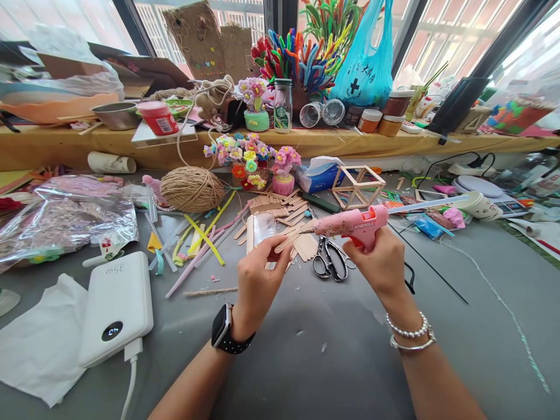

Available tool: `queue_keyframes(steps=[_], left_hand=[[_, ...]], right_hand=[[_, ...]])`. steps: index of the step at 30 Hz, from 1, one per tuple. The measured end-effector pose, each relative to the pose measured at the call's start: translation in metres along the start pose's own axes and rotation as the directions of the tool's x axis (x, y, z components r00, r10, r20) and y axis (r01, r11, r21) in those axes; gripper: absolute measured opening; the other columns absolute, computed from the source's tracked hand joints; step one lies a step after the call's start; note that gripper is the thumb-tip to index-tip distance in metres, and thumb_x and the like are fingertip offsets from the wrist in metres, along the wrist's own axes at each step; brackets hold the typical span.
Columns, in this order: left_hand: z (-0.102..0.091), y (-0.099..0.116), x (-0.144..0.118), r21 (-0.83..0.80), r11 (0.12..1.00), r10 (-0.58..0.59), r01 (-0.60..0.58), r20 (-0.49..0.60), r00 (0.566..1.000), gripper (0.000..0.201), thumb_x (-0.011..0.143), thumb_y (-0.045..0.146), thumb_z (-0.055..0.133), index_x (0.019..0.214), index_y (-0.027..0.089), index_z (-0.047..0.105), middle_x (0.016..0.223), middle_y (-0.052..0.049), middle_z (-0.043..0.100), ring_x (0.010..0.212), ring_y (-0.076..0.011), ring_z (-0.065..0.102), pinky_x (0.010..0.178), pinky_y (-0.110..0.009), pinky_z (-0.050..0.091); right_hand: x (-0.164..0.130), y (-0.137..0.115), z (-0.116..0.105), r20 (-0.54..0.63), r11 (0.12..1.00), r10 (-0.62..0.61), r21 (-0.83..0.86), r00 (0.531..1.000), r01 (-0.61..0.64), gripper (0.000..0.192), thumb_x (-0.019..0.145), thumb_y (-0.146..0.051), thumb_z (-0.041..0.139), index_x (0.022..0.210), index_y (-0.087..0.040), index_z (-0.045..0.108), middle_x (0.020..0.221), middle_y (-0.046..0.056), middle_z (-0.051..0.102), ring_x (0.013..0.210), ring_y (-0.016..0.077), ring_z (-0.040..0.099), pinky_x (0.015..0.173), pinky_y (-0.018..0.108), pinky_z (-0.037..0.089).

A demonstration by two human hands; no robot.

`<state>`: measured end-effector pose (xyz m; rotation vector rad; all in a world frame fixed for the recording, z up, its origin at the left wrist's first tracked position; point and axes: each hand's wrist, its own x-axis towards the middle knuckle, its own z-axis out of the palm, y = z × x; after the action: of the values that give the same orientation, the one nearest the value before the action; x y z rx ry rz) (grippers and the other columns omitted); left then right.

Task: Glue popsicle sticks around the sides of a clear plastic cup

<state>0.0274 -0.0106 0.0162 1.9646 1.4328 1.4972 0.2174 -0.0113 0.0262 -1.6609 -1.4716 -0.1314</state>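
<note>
My right hand (380, 259) grips a pink hot glue gun (350, 226), with a long glue stick (431, 203) jutting from its back. The gun's nozzle points left, at or just above a small wooden craft stick (289, 240) that my left hand (261, 274) pinches between thumb and fingers. Whether the nozzle touches the wood I cannot tell. Behind and below the hands lie a pile of loose craft sticks (306, 247) and black-handled scissors (331, 259). A frame of joined wooden sticks (359, 185) stands behind the glue gun.
At left lie a white power bank (118, 306) with a cable, a white tissue (39, 344) and a shiny plastic bag (83, 216). A twine ball (192, 189) and fuzzy flower pots (283, 184) stand farther back. Along the shelf (245, 139) sit jars, pipe cleaners and a blue bag (367, 64).
</note>
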Motion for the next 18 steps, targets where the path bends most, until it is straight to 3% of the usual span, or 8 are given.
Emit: queue_keyframes(steps=[18], left_hand=[[-0.0002, -0.0005, -0.0001, 0.04, 0.999, 0.018, -0.018, -0.01, 1.0, 0.012, 0.077, 0.023, 0.058, 0.087, 0.017, 0.062, 0.074, -0.001, 0.069, 0.056, -0.0105, 0.065, 0.06, -0.02, 0.052]], right_hand=[[0.0016, 0.0031, 0.0004, -0.027, 0.999, -0.037, -0.014, 0.999, 0.037, 0.014, 0.059, -0.025, 0.055, 0.057, -0.021, 0.042, 0.054, -0.003, 0.045, 0.048, 0.0114, 0.04, 0.049, 0.028, 0.037]])
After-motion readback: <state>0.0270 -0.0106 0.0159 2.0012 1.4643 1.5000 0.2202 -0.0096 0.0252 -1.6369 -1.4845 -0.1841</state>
